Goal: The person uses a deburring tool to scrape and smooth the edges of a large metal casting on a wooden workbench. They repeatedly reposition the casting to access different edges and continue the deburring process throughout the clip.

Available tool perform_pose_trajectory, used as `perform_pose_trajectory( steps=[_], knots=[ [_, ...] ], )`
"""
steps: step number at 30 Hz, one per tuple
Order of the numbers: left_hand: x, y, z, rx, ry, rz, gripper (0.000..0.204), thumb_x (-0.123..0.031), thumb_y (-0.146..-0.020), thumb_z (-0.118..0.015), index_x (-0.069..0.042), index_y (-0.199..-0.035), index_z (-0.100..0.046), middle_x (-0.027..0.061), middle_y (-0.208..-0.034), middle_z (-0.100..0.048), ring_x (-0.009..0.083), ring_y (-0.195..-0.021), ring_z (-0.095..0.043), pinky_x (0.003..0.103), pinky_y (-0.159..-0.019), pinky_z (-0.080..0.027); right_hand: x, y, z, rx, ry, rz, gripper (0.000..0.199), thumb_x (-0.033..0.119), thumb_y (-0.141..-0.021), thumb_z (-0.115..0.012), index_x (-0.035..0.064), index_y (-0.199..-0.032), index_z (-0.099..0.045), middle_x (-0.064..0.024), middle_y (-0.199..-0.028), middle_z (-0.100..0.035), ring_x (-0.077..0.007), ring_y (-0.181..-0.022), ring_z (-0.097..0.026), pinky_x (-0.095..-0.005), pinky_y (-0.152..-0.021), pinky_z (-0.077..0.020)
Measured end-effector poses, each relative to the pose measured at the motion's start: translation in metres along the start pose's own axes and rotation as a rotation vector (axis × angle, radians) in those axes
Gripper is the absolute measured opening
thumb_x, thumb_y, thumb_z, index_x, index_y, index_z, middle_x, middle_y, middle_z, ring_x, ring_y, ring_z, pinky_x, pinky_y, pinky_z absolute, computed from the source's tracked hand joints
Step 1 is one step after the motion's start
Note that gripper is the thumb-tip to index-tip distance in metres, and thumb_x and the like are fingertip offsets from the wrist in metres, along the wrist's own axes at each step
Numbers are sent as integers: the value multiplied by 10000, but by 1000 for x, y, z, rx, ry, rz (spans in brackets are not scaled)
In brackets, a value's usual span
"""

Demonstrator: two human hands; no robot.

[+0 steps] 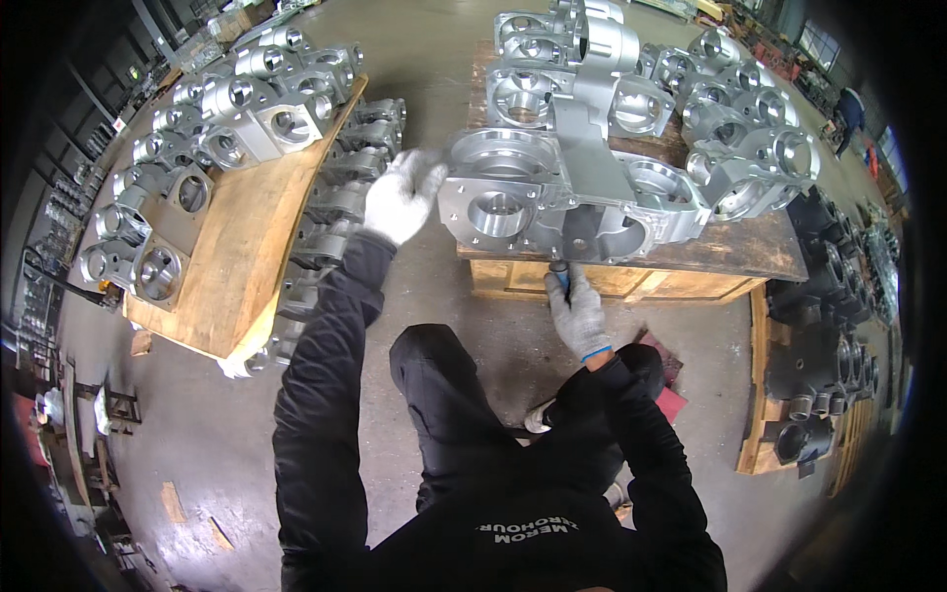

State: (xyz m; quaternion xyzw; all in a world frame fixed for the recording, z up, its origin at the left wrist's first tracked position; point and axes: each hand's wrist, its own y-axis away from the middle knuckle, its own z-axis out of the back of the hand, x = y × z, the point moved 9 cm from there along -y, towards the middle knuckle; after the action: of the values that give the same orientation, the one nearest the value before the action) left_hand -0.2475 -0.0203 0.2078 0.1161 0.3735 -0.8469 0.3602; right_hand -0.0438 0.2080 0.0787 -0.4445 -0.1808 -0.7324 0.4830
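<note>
A large silver metal casting point(592, 163) with wide round bores lies at the front edge of a wooden table point(730, 259). My left hand point(400, 197), in a pale glove, is beside the casting's left end with fingers apart and nothing in them; its fingertips are a little blurred. Below the casting's front edge, my right hand point(576, 314) in a grey glove with a blue cuff is closed around a short dark cylindrical tool point(559, 269). The tool's tip points up at the casting's underside. Most of its body is hidden by my fingers, so its kind cannot be made out.
More silver castings point(745, 99) crowd the table behind. To the left, a plywood-topped stack point(247, 237) carries several castings, with others below its edge. Black castings point(819, 365) rest on a pallet at right. Red pieces point(666, 390) lie by my right knee.
</note>
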Motion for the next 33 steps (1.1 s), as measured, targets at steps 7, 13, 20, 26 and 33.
perform_pose_trajectory(
  steps=[7, 13, 20, 26, 33],
  knots=[
    [-70, 29, -26, -68, -301, -260, 545, -385, -836, -791, -92, -1269, -639, 141, -1320, -619, 369, -1233, -592, 486, -1083, -451, 21, -4, -28, 104, 7, -22, 432, 355, -981, -643, 76, -1303, -574, -279, -928, -710, -495, -906, -684, -571, -772, -540],
    [-107, 21, -65, -87, -214, -240, 797, -363, -696, -884, -87, -1367, -552, 133, -1341, -581, 339, -1316, -519, 513, -1175, -355, -1, 12, -30, 53, -86, -58, 412, 354, -968, -674, 41, -1226, -600, -272, -888, -706, -486, -894, -684, -567, -752, -539],
    [-112, 17, -75, -94, -269, -251, 767, -307, -709, -861, -92, -1374, -545, 137, -1223, -599, 361, -1247, -531, 524, -1151, -337, -44, 31, -29, 57, -101, -166, 391, 311, -973, -677, 43, -1249, -607, -247, -899, -708, -452, -897, -700, -515, -753, -548],
    [-102, 12, -74, 52, -295, -187, 579, -290, -775, -816, -93, -1277, -605, 123, -1154, -639, 352, -1108, -582, 521, -1006, -421, -51, 29, -19, -50, -150, -91, 399, 355, -977, -657, 59, -1241, -615, -256, -879, -711, -468, -850, -694, -543, -740, -558],
    [-38, -41, -37, 66, 18, -24, 309, -315, -1037, -612, -38, -1123, -716, 176, -1078, -734, 331, -1009, -700, 406, -931, -530, -67, 10, 5, -60, -189, -131, 445, 356, -967, -676, 34, -1266, -609, -252, -920, -721, -455, -904, -700, -533, -761, -559]
  ],
)
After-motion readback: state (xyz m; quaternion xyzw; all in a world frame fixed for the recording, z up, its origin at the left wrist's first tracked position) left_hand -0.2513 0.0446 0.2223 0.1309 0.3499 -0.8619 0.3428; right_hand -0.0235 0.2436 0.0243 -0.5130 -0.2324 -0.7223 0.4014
